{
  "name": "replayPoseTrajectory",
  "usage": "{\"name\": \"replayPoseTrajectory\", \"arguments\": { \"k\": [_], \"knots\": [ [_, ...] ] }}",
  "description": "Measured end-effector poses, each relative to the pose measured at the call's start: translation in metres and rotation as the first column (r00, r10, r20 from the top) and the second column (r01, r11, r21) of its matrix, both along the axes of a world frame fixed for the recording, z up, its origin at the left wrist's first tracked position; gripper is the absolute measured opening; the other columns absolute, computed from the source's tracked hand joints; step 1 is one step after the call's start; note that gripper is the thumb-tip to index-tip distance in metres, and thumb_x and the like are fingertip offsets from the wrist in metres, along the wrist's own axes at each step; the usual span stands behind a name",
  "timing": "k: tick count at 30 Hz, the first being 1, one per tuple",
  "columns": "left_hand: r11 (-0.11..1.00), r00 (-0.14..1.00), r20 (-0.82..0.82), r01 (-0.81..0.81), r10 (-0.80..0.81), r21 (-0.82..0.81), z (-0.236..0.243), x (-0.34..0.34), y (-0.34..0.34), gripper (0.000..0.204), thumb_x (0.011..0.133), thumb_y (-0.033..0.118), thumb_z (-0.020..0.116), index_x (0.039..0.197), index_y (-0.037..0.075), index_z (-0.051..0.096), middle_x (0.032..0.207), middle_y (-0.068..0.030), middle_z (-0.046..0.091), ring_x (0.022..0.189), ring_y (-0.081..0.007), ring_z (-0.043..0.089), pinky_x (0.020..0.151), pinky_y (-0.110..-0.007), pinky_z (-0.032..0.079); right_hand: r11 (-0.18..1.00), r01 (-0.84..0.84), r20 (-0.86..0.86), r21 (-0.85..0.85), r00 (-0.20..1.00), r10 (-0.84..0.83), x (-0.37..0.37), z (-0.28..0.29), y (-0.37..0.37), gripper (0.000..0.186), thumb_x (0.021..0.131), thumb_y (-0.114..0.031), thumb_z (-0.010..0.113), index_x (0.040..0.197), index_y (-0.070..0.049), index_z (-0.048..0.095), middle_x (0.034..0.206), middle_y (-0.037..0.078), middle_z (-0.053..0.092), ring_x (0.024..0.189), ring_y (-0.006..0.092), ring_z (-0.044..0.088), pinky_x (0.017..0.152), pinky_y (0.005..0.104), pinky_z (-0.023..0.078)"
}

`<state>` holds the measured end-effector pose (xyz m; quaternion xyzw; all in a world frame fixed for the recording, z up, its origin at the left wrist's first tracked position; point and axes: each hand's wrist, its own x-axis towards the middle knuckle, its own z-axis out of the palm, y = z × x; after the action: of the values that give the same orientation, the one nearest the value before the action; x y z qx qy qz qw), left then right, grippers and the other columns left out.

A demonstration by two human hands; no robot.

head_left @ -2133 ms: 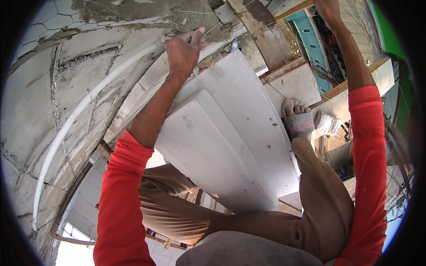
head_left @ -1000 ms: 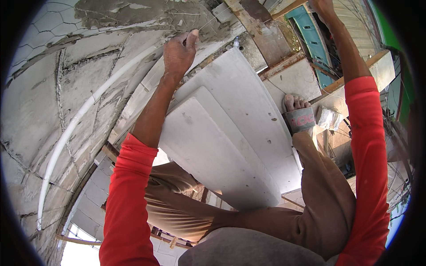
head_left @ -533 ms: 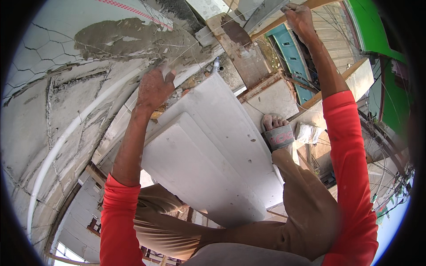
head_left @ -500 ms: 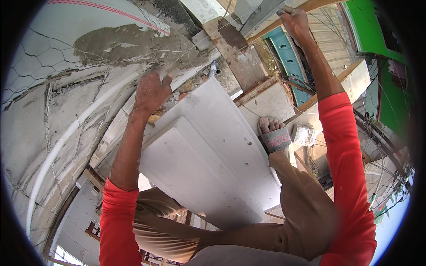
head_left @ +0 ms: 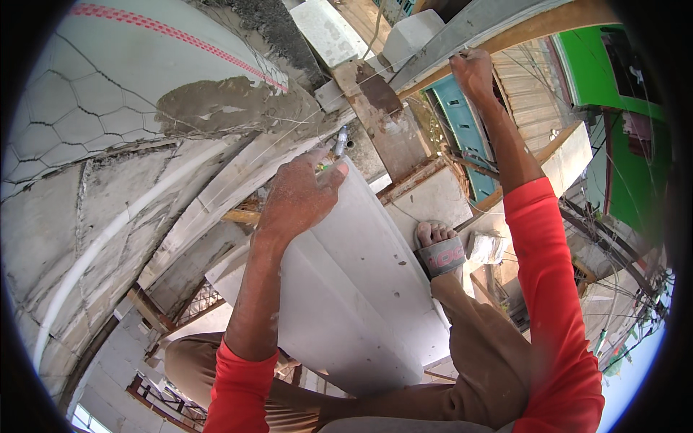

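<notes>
My left hand (head_left: pixel 297 198) hovers over the far end of a pale grey block with a stepped side (head_left: pixel 354 267). Its thumb stands apart from the fingers, whose tips are partly hidden behind the knuckles; nothing shows held in it. Farther off on the right, my right hand (head_left: pixel 473 76) is closed over the edge of a wooden beam (head_left: pixel 534 30) that has a grey face. To the left of my left hand, a patch of wet mortar (head_left: pixel 216 105) lies on a pale sheet covered with wire mesh (head_left: pixel 79 108).
My sandalled foot (head_left: pixel 442 252) rests beside the block on the right. A white pipe (head_left: pixel 108 238) runs along the left wall. A mortar-stained board (head_left: pixel 382 115) lies ahead. Below right are a teal louvred panel (head_left: pixel 462 137), loose wires (head_left: pixel 613 245) and a green wall (head_left: pixel 635 173).
My left hand has left the mortar edge at the wall and come right and nearer, over the block. My right hand keeps its grip on the beam. The view has shifted slightly.
</notes>
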<state>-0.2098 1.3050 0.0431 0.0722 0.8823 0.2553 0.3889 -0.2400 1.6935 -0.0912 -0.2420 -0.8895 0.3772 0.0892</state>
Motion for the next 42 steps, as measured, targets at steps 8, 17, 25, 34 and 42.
{"name": "replayPoseTrajectory", "arguments": {
  "k": [8,17,25,34,42],
  "knots": [
    [0.981,0.990,-0.073,0.130,-0.121,0.143,-0.024,0.019,0.044,0.057,0.100,0.037,0.065,0.137,-0.006,0.064,0.139,-0.0278,0.064,0.135,-0.0409,0.057,0.119,-0.048,0.037,1.000,0.011,-0.042,0.014,0.999,-0.011,-0.005,-0.012,-0.009,0.037,0.091,-0.028,0.065,0.083,0.008,0.065,0.060,0.018,0.054,0.057,0.0219,0.049,0.062,0.0419,0.049],
    [0.980,0.847,-0.503,-0.197,0.172,0.003,-0.058,0.053,0.085,0.023,0.090,0.024,0.073,0.105,0.007,0.076,0.102,-0.0082,0.075,0.111,-0.0268,0.063,0.109,-0.048,0.037,0.999,0.036,-0.200,0.032,0.979,-0.029,0.001,-0.023,-0.020,0.035,0.092,-0.029,0.071,0.107,0.002,0.073,0.101,0.023,0.076,0.096,0.0313,0.074,0.087,0.0408,0.054],
    [0.940,0.749,-0.585,-0.333,0.310,0.072,-0.057,0.044,0.095,0.012,0.084,0.020,0.076,0.077,0.011,0.074,0.079,-0.0027,0.072,0.085,-0.0244,0.066,0.095,-0.043,0.043,0.998,0.027,0.001,0.054,1.000,-0.027,0.023,-0.045,-0.003,0.034,0.096,-0.019,0.073,0.119,0.005,0.068,0.116,0.013,0.069,0.105,0.0235,0.061,0.094,0.0409,0.050],
    [0.929,0.699,-0.627,-0.352,0.343,0.115,-0.060,0.045,0.097,0.017,0.081,0.019,0.081,0.071,0.010,0.070,0.077,-0.0060,0.070,0.078,-0.0265,0.066,0.091,-0.042,0.044,0.989,-0.013,0.000,-0.150,1.000,0.013,0.030,-0.056,0.006,0.035,0.103,-0.023,0.069,0.127,0.002,0.065,0.118,0.011,0.068,0.103,0.0186,0.061,0.092,0.0365,0.050],
    [0.937,0.705,-0.651,-0.349,0.280,0.025,-0.063,0.047,0.099,0.023,0.084,0.024,0.076,0.066,0.011,0.072,0.068,-0.0028,0.070,0.077,-0.0233,0.066,0.092,-0.041,0.044,0.997,-0.071,-0.089,-0.009,0.994,0.070,0.013,-0.045,0.005,0.029,0.099,-0.023,0.069,0.100,0.005,0.071,0.097,0.008,0.072,0.091,0.0153,0.062,0.086,0.0326,0.051]
  ]
}}
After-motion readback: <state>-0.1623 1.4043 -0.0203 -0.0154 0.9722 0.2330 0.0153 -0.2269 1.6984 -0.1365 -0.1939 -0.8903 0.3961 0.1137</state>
